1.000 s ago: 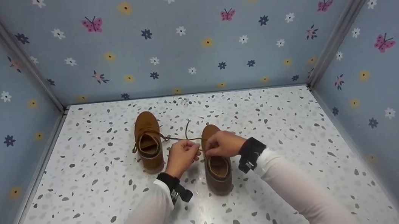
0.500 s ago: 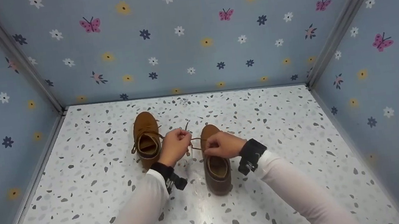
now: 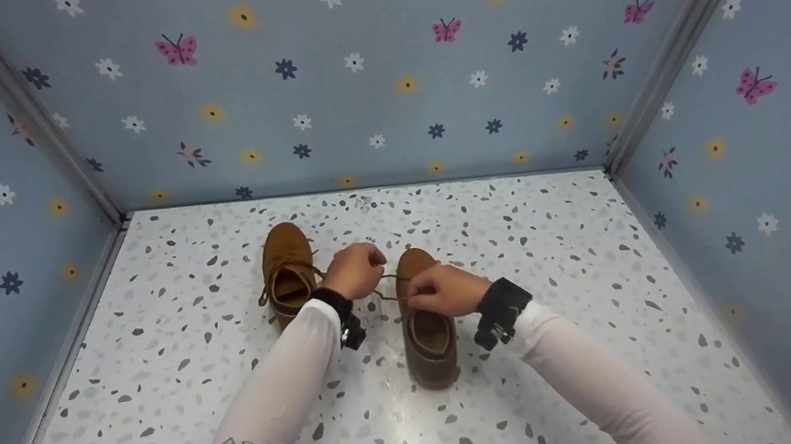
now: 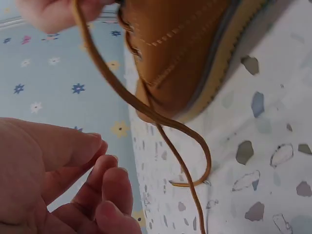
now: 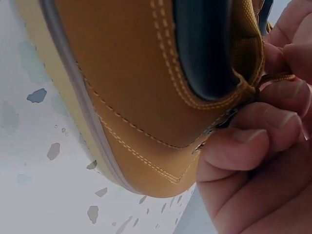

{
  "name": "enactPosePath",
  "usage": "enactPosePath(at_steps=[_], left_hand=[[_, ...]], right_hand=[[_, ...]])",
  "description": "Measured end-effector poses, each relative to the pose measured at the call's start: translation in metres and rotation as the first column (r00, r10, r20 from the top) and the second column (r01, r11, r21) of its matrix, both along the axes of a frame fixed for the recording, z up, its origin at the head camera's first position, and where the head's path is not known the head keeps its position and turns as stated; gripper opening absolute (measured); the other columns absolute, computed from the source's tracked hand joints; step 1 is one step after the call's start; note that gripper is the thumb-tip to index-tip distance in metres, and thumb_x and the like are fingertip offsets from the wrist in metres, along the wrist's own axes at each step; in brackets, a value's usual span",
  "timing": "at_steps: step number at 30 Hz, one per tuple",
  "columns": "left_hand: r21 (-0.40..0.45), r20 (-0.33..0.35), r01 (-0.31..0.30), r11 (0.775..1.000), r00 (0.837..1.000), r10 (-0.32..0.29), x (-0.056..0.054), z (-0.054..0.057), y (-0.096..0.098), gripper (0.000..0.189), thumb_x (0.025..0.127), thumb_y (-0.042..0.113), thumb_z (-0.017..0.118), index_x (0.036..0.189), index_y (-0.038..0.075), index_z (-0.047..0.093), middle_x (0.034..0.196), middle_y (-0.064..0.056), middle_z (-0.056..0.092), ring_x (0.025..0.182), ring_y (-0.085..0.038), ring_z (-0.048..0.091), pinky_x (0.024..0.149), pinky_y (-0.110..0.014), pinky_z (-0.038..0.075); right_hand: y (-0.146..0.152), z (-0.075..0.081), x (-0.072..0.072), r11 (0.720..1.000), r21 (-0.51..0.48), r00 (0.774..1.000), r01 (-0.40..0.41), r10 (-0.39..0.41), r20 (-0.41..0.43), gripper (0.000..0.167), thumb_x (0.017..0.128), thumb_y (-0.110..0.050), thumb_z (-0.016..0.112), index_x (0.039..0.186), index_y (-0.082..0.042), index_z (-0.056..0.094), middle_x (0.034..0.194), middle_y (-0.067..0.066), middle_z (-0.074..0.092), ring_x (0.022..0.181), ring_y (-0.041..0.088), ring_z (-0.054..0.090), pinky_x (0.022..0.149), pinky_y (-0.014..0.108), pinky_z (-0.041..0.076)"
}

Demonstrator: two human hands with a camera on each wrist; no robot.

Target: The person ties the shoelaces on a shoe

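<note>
A tan lace-up shoe [image 3: 432,357] stands on the floor with its toe away from me. My right hand [image 3: 449,291] is over its front, pinching a brown shoelace [image 4: 141,107] between thumb and fingers; in the right wrist view those fingertips are right at the eyelets. The lace hangs from them in a curve, its tip loose beside the toe in the left wrist view. A second strand runs down from the eyelets. To the left, my left hand [image 3: 355,271] hovers with fingers loosely bent and nothing between them. The matching shoe [image 3: 285,244] stands farther left, its lace partly behind that hand.
The white speckled floor [image 3: 533,235] surrounds both shoes. A blue panel [image 3: 383,118] with flowers and butterflies closes off the back, with similar panels at left and right. Each wrist wears a black strap [image 3: 502,303] with a small camera.
My left hand first moved left and up, drawing on the lace, then came back slightly right with the lace out of its fingers. My right hand stayed over the shoe.
</note>
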State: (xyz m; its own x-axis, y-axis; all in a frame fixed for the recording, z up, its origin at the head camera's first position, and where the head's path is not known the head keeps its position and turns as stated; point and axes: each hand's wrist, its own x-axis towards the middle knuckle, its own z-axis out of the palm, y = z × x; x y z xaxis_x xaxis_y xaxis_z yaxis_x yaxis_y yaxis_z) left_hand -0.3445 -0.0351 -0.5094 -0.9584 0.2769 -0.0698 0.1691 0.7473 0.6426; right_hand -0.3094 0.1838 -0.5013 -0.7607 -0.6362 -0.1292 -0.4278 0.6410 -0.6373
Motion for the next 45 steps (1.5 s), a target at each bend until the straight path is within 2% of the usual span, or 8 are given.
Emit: enactPosePath(at_steps=[7, 10, 14, 22, 27, 33, 39, 45], left_hand=[[-0.096, 0.002, 0.044, 0.994, 0.999, -0.044, -0.005, -0.013, 0.014, 0.035, 0.098, 0.004, 0.061, 0.133, 0.004, 0.065, 0.13, -0.016, 0.071, 0.123, -0.034, 0.066, 0.107, -0.047, 0.052], [-0.082, 0.02, 0.046, 0.996, 0.999, -0.044, -0.005, -0.021, 0.017, 0.039, 0.096, 0.005, 0.062, 0.135, 0.004, 0.061, 0.127, -0.014, 0.073, 0.119, -0.032, 0.069, 0.104, -0.045, 0.054], [-0.059, 0.021, 0.034, 0.998, 0.999, -0.033, -0.004, -0.027, 0.016, 0.031, 0.097, 0.01, 0.066, 0.128, 0.004, 0.065, 0.113, -0.011, 0.077, 0.105, -0.029, 0.072, 0.095, -0.043, 0.056], [-0.036, -0.051, 0.0, 0.999, 0.999, -0.002, -0.002, -0.023, 0.011, 0.013, 0.099, 0.022, 0.073, 0.098, 0.009, 0.075, 0.102, -0.009, 0.077, 0.09, -0.027, 0.07, 0.086, -0.043, 0.056], [0.01, -0.074, -0.019, 1.0, 0.997, 0.02, 0.004, -0.021, 0.007, 0.017, 0.098, 0.027, 0.074, 0.094, 0.011, 0.075, 0.092, -0.006, 0.077, 0.072, -0.019, 0.067, 0.074, -0.036, 0.054], [0.073, -0.084, -0.014, 0.997, 0.996, 0.02, 0.014, -0.015, 0.0, 0.019, 0.1, 0.027, 0.07, 0.09, 0.01, 0.072, 0.076, -0.003, 0.073, 0.05, -0.012, 0.062, 0.06, -0.029, 0.05], [0.102, -0.063, -0.04, 0.994, 0.997, 0.046, 0.023, -0.012, -0.006, 0.021, 0.1, 0.027, 0.068, 0.084, 0.013, 0.07, 0.067, -0.001, 0.069, 0.047, -0.013, 0.06, 0.054, -0.028, 0.046], [0.128, -0.056, -0.022, 0.992, 0.998, 0.029, 0.027, -0.004, -0.003, 0.025, 0.098, 0.028, 0.069, 0.077, 0.015, 0.066, 0.065, 0.0, 0.067, 0.052, -0.014, 0.062, 0.057, -0.029, 0.046]], right_hand=[[0.002, 0.0, 0.003, 1.0, 0.0, 1.0, 0.012, -0.012, -0.007, 0.015, 0.101, -0.021, 0.066, 0.097, -0.014, 0.077, 0.089, -0.001, 0.072, 0.076, 0.005, 0.059, 0.074, 0.025, 0.05], [0.001, 0.0, 0.003, 1.0, 0.007, 1.0, 0.023, -0.023, 0.005, 0.015, 0.101, -0.024, 0.066, 0.097, -0.014, 0.077, 0.09, -0.001, 0.074, 0.075, 0.004, 0.061, 0.073, 0.025, 0.052], [-0.002, 0.001, 0.003, 0.999, 0.017, 0.999, 0.035, -0.036, 0.023, 0.016, 0.101, -0.027, 0.066, 0.097, -0.016, 0.077, 0.092, -0.001, 0.075, 0.075, 0.005, 0.063, 0.073, 0.027, 0.055], [0.001, 0.003, 0.004, 0.993, -0.01, 0.993, 0.115, -0.115, -0.009, 0.017, 0.1, -0.027, 0.067, 0.092, -0.014, 0.076, 0.083, -0.003, 0.071, 0.071, 0.007, 0.059, 0.066, 0.025, 0.05], [0.004, 0.003, 0.005, 0.982, -0.059, 0.984, 0.178, -0.178, -0.009, 0.026, 0.101, -0.032, 0.068, 0.084, -0.012, 0.072, 0.075, -0.006, 0.061, 0.068, 0.008, 0.054, 0.063, 0.024, 0.044], [0.002, 0.001, 0.003, 0.974, -0.088, 0.977, 0.209, -0.211, -0.021, 0.031, 0.103, -0.03, 0.065, 0.08, -0.011, 0.07, 0.074, -0.008, 0.062, 0.064, 0.007, 0.052, 0.061, 0.023, 0.042], [-0.001, -0.003, 0.0, 0.961, -0.089, 0.964, 0.262, -0.265, -0.026, 0.031, 0.103, -0.029, 0.064, 0.076, -0.013, 0.068, 0.07, -0.008, 0.057, 0.062, 0.007, 0.051, 0.059, 0.022, 0.041], [0.006, -0.001, 0.0, 0.929, -0.097, 0.932, 0.356, -0.361, -0.036, 0.032, 0.101, -0.026, 0.064, 0.07, -0.016, 0.063, 0.066, -0.007, 0.053, 0.061, 0.009, 0.049, 0.058, 0.024, 0.04]])
